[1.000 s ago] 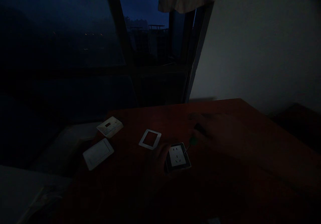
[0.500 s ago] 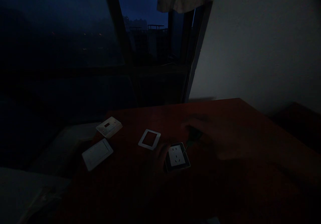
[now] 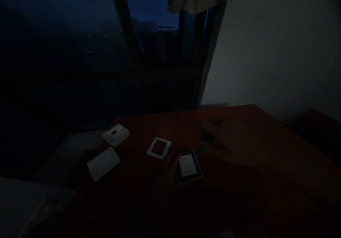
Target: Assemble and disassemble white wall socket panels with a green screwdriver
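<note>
A power socket with a white face and dark surround lies on the reddish table. My left hand grips its left side, with much of the hand lost in shadow. From the right, my right hand holds a screwdriver with a dark green handle; its thin shaft slants down to the right edge of the socket's white face. Whether the tip sits in a screw is too dark to tell. Behind and left of the socket lies a white square frame, apart from both hands.
At the table's left side are a white box-like piece with a small rectangular opening and a flat white switch plate. A dark window stands behind the table, a pale wall to the right.
My right hand has shifted its fingers on the screwdriver handle, and the fingertips now sit slightly further right. The socket and my left hand stay almost in place.
</note>
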A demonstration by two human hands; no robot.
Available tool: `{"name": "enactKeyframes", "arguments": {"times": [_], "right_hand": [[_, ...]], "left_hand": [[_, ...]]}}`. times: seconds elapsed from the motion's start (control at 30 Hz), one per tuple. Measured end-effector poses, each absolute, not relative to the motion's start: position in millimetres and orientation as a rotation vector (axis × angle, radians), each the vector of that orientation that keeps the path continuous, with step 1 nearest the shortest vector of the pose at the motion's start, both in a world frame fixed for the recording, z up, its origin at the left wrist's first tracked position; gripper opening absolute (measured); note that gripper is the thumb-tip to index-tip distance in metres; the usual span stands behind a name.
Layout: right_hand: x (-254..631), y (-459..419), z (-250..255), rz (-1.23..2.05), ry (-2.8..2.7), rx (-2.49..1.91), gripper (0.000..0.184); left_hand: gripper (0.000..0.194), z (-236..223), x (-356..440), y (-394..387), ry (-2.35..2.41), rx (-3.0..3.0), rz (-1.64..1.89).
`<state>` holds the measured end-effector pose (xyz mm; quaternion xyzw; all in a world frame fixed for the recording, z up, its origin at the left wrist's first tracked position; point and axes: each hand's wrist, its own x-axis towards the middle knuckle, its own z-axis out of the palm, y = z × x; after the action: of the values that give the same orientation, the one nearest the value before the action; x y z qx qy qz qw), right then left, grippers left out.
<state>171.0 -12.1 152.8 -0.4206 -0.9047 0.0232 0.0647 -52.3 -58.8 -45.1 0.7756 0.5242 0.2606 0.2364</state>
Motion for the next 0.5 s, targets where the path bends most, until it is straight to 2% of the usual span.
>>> {"name": "enactKeyframes", "arguments": {"times": [0.1,0.17,0.3,0.43,0.5], "right_hand": [[168.5,-12.7,155.9,-0.134,-2.717,-1.470,0.028],[168.2,-14.2,159.0,-0.039,-2.738,-1.427,0.025],[170.2,-17.2,162.1,0.180,-2.767,-1.266,0.041],[170.9,-15.2,157.6,-0.057,-2.729,-1.431,0.031],[170.7,-14.5,156.2,-0.056,-2.732,-1.455,0.028]], "left_hand": [[0.079,-42.0,-52.1,-60.1,1.444,2.094,0.698],[0.079,-39.7,-52.1,-60.8,1.445,2.079,0.691],[0.076,-36.4,-52.1,-61.0,1.437,2.081,0.676],[0.074,-36.5,-51.6,-60.4,1.445,2.083,0.671],[0.075,-37.2,-51.4,-60.2,1.451,2.084,0.667]]}}
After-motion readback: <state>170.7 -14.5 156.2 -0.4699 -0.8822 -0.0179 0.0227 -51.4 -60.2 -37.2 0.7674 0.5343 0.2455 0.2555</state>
